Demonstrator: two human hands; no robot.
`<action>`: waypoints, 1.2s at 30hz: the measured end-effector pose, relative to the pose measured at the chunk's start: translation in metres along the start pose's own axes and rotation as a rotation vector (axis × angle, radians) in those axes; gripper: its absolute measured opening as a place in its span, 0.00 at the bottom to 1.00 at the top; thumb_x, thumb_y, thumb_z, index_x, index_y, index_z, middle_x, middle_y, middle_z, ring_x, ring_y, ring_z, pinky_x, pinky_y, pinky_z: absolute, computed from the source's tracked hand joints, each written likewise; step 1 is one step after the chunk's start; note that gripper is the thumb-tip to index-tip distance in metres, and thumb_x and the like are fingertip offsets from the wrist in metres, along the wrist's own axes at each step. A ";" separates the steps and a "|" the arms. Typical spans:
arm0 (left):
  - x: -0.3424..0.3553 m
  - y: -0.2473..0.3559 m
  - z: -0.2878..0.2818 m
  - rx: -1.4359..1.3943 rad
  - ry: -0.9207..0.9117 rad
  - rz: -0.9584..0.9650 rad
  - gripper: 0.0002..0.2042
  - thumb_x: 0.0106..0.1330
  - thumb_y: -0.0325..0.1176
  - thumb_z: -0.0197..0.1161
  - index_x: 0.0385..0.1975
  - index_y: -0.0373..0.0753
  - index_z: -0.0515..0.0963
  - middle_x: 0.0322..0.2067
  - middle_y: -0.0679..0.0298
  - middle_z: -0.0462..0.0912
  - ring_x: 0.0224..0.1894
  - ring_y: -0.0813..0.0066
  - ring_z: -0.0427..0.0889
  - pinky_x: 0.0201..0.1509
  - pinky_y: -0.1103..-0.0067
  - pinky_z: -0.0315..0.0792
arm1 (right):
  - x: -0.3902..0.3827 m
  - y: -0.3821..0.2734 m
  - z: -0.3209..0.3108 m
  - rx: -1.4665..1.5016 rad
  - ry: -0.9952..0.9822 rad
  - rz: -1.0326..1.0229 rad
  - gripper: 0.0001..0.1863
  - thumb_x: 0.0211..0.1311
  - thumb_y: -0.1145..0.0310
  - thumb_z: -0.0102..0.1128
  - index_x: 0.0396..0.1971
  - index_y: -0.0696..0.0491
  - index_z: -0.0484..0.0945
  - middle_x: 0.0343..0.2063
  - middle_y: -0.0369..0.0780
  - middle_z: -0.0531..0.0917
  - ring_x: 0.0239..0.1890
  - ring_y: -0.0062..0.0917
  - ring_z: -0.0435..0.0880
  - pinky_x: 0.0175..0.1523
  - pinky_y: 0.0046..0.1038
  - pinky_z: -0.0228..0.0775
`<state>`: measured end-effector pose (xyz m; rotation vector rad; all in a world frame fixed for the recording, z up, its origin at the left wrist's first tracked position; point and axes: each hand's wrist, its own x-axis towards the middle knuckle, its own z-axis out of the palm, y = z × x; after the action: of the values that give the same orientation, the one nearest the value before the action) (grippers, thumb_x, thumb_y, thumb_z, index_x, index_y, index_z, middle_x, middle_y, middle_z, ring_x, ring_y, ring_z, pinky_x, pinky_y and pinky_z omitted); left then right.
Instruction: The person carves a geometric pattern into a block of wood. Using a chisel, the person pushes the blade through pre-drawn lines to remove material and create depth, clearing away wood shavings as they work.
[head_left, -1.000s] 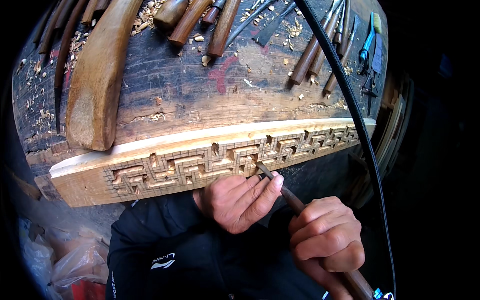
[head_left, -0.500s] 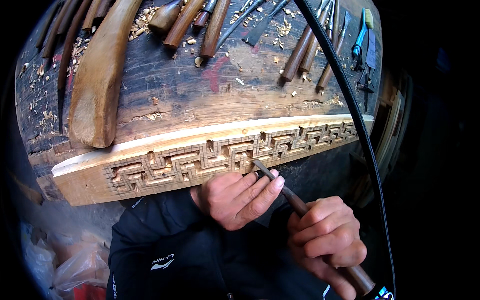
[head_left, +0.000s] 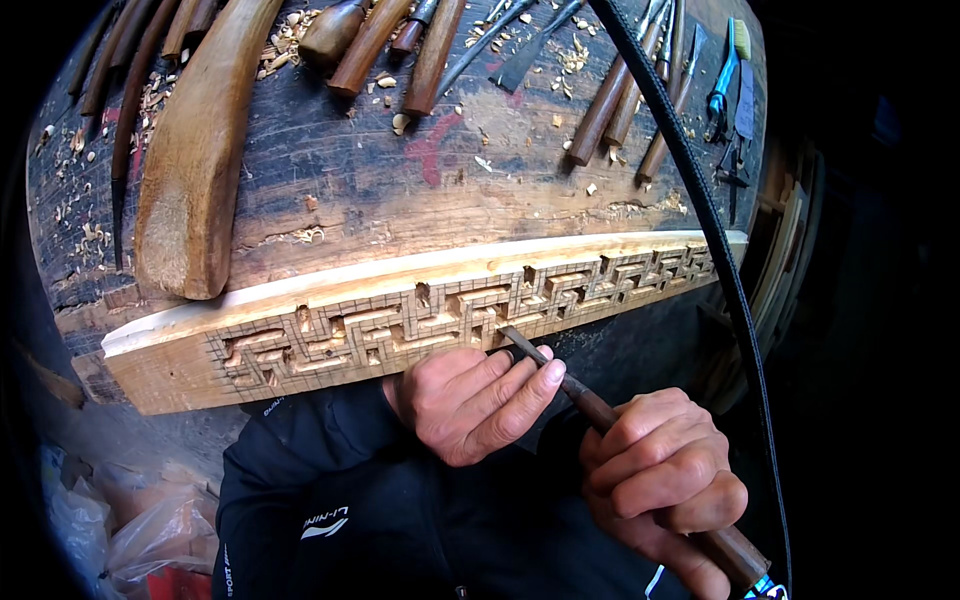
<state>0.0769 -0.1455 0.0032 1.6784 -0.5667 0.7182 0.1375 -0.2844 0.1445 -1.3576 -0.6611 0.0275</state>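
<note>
Head view: right hand [head_left: 662,468] tight around chisel [head_left: 594,408], left hand [head_left: 468,405] in pinch on blade [head_left: 524,344], tip [head_left: 507,331] at carved board [head_left: 400,328].

Scarred wooden workbench [head_left: 345,165], grey floor [head_left: 190,440], deep shadow [head_left: 880,350].

1. The head camera looks steeply down from above the dark jacket [head_left: 390,540], on the near side of the board [head_left: 425,315].
2. It faces forward across the board, reaching the worktop [head_left: 370,180] beyond it.
3. It sits close, yet its wide fisheye view takes in the board end to end.
</note>
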 end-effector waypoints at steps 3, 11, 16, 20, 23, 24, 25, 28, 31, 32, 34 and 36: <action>0.003 -0.003 0.002 0.031 0.052 0.024 0.18 0.73 0.22 0.72 0.58 0.16 0.80 0.35 0.44 0.92 0.29 0.67 0.93 0.26 0.78 0.80 | 0.007 0.003 0.008 -0.002 0.006 0.003 0.14 0.80 0.77 0.61 0.30 0.56 0.69 0.22 0.49 0.86 0.11 0.26 0.79 0.16 0.26 0.69; -0.005 0.003 -0.001 0.000 0.022 -0.041 0.21 0.73 0.18 0.71 0.63 0.19 0.76 0.44 0.36 0.92 0.32 0.61 0.95 0.26 0.74 0.83 | 0.012 0.010 0.016 0.032 -0.076 0.044 0.17 0.85 0.71 0.56 0.29 0.57 0.69 0.22 0.54 0.85 0.11 0.28 0.76 0.16 0.27 0.66; -0.005 -0.002 0.007 0.054 0.124 0.033 0.14 0.72 0.21 0.72 0.52 0.19 0.82 0.34 0.45 0.91 0.30 0.65 0.93 0.24 0.77 0.79 | 0.003 0.007 0.013 0.051 -0.155 -0.006 0.13 0.77 0.74 0.62 0.30 0.58 0.72 0.25 0.57 0.86 0.13 0.32 0.79 0.17 0.30 0.66; -0.006 -0.001 0.007 0.092 0.103 0.032 0.13 0.73 0.21 0.70 0.52 0.20 0.82 0.35 0.45 0.91 0.32 0.65 0.93 0.24 0.77 0.79 | -0.003 0.014 0.012 -0.002 -0.171 -0.011 0.14 0.77 0.73 0.63 0.30 0.58 0.71 0.24 0.56 0.86 0.13 0.30 0.78 0.17 0.29 0.66; -0.006 -0.001 0.004 0.103 0.065 0.029 0.14 0.73 0.22 0.68 0.53 0.19 0.82 0.37 0.42 0.92 0.33 0.64 0.93 0.26 0.77 0.81 | -0.004 0.019 0.008 0.031 -0.155 -0.033 0.15 0.78 0.72 0.63 0.30 0.57 0.69 0.22 0.53 0.85 0.13 0.29 0.78 0.16 0.28 0.65; -0.004 -0.002 0.004 0.098 0.051 0.035 0.15 0.73 0.23 0.68 0.54 0.20 0.82 0.38 0.42 0.92 0.33 0.65 0.93 0.26 0.77 0.81 | -0.004 0.018 0.008 0.035 -0.123 -0.044 0.15 0.77 0.72 0.64 0.30 0.57 0.69 0.22 0.52 0.85 0.12 0.29 0.77 0.16 0.28 0.65; -0.002 -0.003 0.003 0.091 0.037 0.042 0.16 0.74 0.25 0.68 0.56 0.20 0.82 0.39 0.42 0.92 0.33 0.66 0.93 0.27 0.77 0.80 | -0.004 0.017 0.012 0.026 -0.053 -0.060 0.15 0.76 0.73 0.65 0.30 0.56 0.69 0.22 0.51 0.85 0.12 0.29 0.77 0.16 0.28 0.65; 0.002 -0.003 -0.001 0.058 -0.033 0.027 0.19 0.74 0.27 0.67 0.60 0.22 0.82 0.41 0.43 0.93 0.33 0.68 0.93 0.28 0.78 0.80 | -0.009 0.009 0.007 -0.066 0.015 -0.142 0.14 0.71 0.78 0.68 0.31 0.55 0.69 0.22 0.49 0.85 0.12 0.28 0.78 0.16 0.27 0.68; 0.001 -0.002 -0.002 0.049 -0.076 -0.002 0.22 0.74 0.26 0.68 0.65 0.24 0.80 0.44 0.42 0.93 0.34 0.66 0.93 0.28 0.78 0.80 | -0.006 0.004 -0.001 -0.067 -0.028 -0.112 0.14 0.68 0.82 0.69 0.31 0.54 0.69 0.22 0.48 0.85 0.12 0.27 0.78 0.17 0.27 0.69; 0.000 0.001 -0.007 0.027 -0.109 -0.015 0.23 0.74 0.25 0.69 0.67 0.23 0.78 0.46 0.39 0.92 0.36 0.62 0.94 0.29 0.76 0.81 | -0.005 0.005 -0.001 -0.048 -0.029 -0.108 0.14 0.68 0.83 0.69 0.31 0.54 0.70 0.22 0.48 0.86 0.12 0.27 0.78 0.17 0.27 0.69; -0.001 0.003 -0.007 -0.006 -0.124 -0.035 0.24 0.74 0.23 0.70 0.68 0.22 0.76 0.47 0.37 0.92 0.38 0.58 0.95 0.30 0.74 0.83 | -0.006 0.006 0.002 -0.016 -0.005 -0.126 0.15 0.66 0.85 0.69 0.31 0.55 0.70 0.22 0.48 0.86 0.12 0.27 0.79 0.17 0.27 0.70; -0.003 0.003 -0.004 -0.023 -0.090 -0.040 0.24 0.74 0.23 0.71 0.67 0.21 0.76 0.46 0.37 0.92 0.38 0.59 0.95 0.31 0.73 0.84 | -0.005 0.007 0.002 -0.001 -0.002 -0.117 0.14 0.66 0.85 0.69 0.31 0.55 0.70 0.22 0.49 0.86 0.12 0.27 0.79 0.17 0.27 0.70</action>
<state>0.0725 -0.1422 0.0034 1.7024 -0.6005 0.6082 0.1346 -0.2826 0.1364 -1.3177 -0.7411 -0.0652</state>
